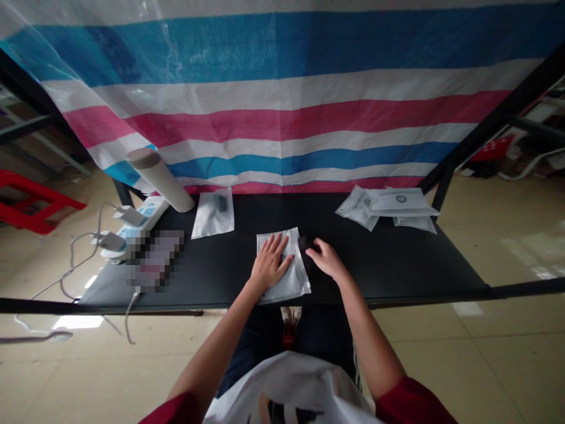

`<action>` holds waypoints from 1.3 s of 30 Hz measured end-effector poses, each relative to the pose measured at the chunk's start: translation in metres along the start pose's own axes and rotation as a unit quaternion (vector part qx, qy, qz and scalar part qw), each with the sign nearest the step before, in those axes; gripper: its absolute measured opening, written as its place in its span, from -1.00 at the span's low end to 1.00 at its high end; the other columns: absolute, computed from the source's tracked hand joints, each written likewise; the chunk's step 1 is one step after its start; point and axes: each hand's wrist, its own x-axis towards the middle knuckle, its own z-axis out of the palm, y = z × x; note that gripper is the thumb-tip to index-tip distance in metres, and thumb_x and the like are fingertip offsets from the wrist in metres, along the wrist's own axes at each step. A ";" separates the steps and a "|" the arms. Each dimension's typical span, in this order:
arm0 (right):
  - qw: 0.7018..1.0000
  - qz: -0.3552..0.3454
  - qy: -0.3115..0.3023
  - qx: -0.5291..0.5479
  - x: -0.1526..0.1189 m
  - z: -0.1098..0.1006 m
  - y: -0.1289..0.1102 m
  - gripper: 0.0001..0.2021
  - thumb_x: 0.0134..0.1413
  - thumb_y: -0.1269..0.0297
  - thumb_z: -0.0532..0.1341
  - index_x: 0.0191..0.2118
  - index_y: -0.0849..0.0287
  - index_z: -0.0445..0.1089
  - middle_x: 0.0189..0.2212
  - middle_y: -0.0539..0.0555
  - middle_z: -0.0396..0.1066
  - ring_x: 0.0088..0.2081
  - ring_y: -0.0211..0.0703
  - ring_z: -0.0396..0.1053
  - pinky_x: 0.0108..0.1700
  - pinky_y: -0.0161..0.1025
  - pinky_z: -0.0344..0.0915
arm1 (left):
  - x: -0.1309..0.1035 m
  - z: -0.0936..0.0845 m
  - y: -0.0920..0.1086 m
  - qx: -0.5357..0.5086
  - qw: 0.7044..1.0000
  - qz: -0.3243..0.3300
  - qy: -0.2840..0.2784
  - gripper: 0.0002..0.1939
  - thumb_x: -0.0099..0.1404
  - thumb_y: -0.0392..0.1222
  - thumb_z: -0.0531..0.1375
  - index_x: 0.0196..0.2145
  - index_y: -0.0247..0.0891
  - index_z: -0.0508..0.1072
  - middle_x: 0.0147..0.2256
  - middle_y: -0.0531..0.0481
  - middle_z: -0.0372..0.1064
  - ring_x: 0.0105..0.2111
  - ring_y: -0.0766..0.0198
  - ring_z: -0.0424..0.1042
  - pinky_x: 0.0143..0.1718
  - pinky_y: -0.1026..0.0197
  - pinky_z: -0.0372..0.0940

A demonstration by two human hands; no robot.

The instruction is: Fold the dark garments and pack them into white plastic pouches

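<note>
A pale plastic pouch lies on the black table in front of me. My left hand rests flat on it with the fingers spread. Just right of the pouch's edge, my right hand grips a small dark item between thumb and fingers. That item is black against the black table, so its kind is not clear. It sits at or beside the pouch's right edge; I cannot tell whether any of it is inside.
Another pouch with a dark shape inside lies back left. Several printed pouches are piled back right. A white bottle, a power strip with plugs and a cabled, blurred phone stand left. A striped sheet hangs behind.
</note>
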 end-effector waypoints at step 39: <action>0.963 0.002 0.127 0.236 0.024 0.002 0.017 -0.78 -0.02 0.08 0.26 -0.40 0.13 0.39 -0.47 -0.04 0.39 -0.37 -0.14 0.31 -0.30 -0.26 0.22 | 0.006 -0.006 -0.045 -0.328 0.902 -0.127 0.251 -0.03 0.04 -0.13 0.36 0.30 -0.08 -0.06 -0.04 -0.09 0.31 -0.14 0.20 0.43 -0.08 0.10 0.34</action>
